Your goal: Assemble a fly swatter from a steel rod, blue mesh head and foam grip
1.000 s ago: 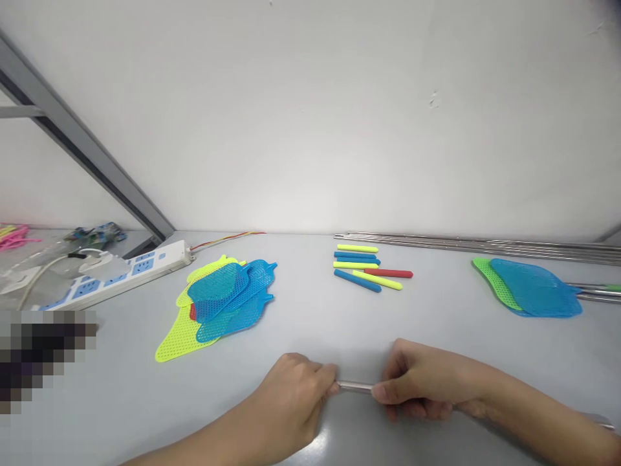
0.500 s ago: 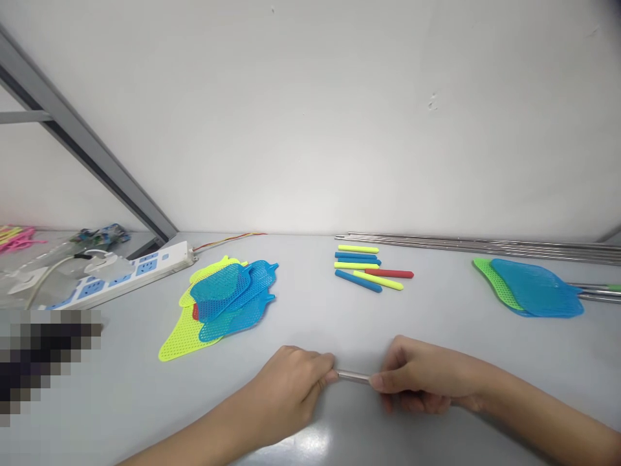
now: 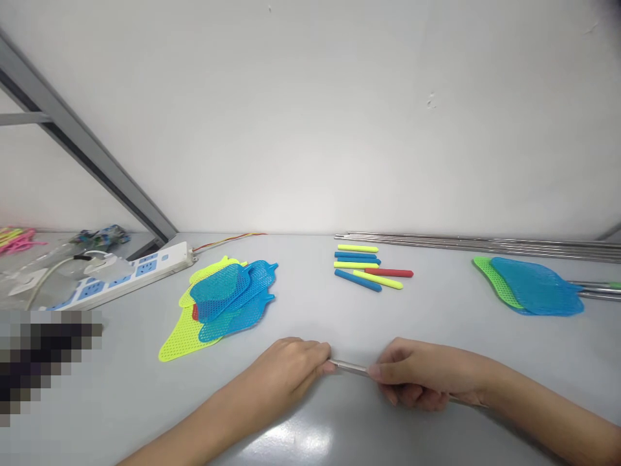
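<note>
A thin silvery metal rod [image 3: 352, 368] spans the gap between my two hands, low in the middle of the view. My left hand [image 3: 299, 364] is closed on the rod's left end, which its fingers hide; the rod looks narrower close to these fingers. With thumb and fingers, my right hand [image 3: 418, 377] pinches the rod farther along, and more of it shows beneath the right wrist. Beyond the hands lie several coloured tubular grips: yellow [image 3: 358, 248], blue [image 3: 358, 281] and red [image 3: 391, 273].
Loose mesh fly-swatter heads, blue [image 3: 218, 292] and yellow [image 3: 182, 343], are piled at left. More swatter heads, blue [image 3: 538, 286] over green [image 3: 488, 272], lie right with metal shafts. Long rods [image 3: 460, 244] run along the wall. A power strip [image 3: 172, 255] sits left.
My left hand has shifted slightly away from me, lifting the rod's left end in view. My right hand stays nearly in place, still pinching the rod.
</note>
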### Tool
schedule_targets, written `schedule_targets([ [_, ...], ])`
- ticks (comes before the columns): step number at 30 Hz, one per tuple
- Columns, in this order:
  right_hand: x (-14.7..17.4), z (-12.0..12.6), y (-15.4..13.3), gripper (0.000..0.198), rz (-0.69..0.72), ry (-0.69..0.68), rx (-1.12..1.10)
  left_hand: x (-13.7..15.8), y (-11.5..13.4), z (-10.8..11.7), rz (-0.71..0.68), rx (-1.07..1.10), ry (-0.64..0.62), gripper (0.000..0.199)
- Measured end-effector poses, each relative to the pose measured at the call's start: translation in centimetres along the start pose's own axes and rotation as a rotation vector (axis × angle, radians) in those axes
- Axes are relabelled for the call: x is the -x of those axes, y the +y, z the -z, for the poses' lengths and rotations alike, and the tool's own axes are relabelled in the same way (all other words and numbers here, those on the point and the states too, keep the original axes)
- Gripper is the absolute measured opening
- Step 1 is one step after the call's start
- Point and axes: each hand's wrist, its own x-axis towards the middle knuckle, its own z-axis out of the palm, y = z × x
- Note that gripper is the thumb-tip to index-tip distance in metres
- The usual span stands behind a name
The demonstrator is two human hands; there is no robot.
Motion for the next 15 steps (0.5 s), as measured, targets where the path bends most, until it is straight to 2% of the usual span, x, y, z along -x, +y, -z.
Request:
schedule_targets([
  [9, 0.12, -0.06, -0.16, 0.038, -0.037, 0.02, 0.033, 0.27, -0.36, -0.09, -0.019, -0.02, -0.001, 0.028],
  [15, 0.04, 0.0, -0.06, 0.037, -0.033, -0.003, 0.044, 0.13, -0.2, -0.26, -0.078, -0.097, -0.009, 0.022],
])
